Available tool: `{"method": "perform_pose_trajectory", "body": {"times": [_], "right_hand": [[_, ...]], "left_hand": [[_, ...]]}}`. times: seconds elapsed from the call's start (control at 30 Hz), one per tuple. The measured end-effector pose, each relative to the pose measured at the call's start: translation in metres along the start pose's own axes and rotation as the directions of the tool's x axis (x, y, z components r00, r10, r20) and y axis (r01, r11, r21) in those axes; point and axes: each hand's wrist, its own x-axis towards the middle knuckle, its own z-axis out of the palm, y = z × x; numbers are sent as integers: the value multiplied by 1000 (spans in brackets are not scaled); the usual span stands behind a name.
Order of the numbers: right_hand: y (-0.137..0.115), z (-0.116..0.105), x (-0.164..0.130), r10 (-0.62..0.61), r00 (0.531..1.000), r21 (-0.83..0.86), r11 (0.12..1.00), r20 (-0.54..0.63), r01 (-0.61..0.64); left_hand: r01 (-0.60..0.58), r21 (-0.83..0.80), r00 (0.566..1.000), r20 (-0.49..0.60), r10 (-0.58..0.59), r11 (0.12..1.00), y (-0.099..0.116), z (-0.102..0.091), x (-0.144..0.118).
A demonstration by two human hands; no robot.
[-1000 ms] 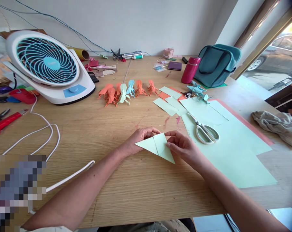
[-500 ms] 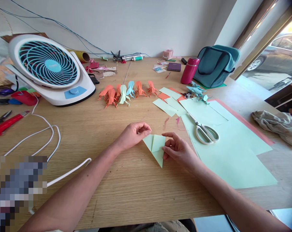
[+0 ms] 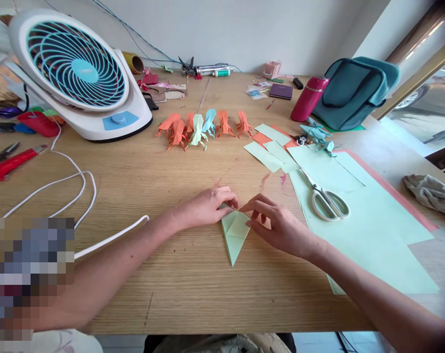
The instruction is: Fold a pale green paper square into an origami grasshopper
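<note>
Folded green paper (image 3: 234,237) lies flat on the wooden table (image 3: 178,284), point toward the person. Left hand (image 3: 207,208) and right hand (image 3: 277,226) both pinch its top edge, fingertips pressing a flap down. Looks like mid-crease; next move needs a firm, aligned press along the fold. Behind: scissors (image 3: 327,202) on green sheets (image 3: 369,230), row of origami figures (image 3: 203,128), desk fan (image 3: 78,73).

both hands pressed a folded pale green paper (image 3: 234,237) on the wooden table (image 3: 178,284): left hand (image 3: 207,207) at its top corner, right hand (image 3: 277,225) on its right edge. scissors (image 3: 327,198) lay nearby on green sheets (image 3: 369,235).
</note>
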Motion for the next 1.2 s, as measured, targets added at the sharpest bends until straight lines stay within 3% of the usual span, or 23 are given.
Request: {"method": "perform_pose_trajectory", "body": {"times": [0.17, 0.4, 0.57, 0.73, 0.83, 0.97, 1.2], "right_hand": [[1, 3, 23, -130, 969, -168, 972, 210, 167], [-5, -6, 46, -113, 917, -354, 899, 383, 259], [-13, -20, 57, 55, 854, -277, 955, 517, 107], [-18, -26, 66, 222, 675, -191, 974, 704, -121], [-18, -29, 71, 245, 587, -109, 960, 772, -257], [-12, -32, 72, 217, 609, -40, 956, 763, -291], [3, -41, 50, 231, 659, -34, 954, 715, -298]], "left_hand": [[-89, 136, 991, -92, 102, 987, -11, 13, -3], [-132, 256, 975, -139, 171, 958, -20, 19, -12], [-219, 276, 966, -72, 248, 936, -19, 17, -13], [-261, 263, 960, -34, 279, 929, -19, 16, -14], [-273, 247, 954, -58, 295, 930, -17, 14, -15], [-324, 227, 936, -62, 346, 918, -12, 10, -18], [-429, 268, 901, 66, 428, 863, -8, 17, -22]]}}
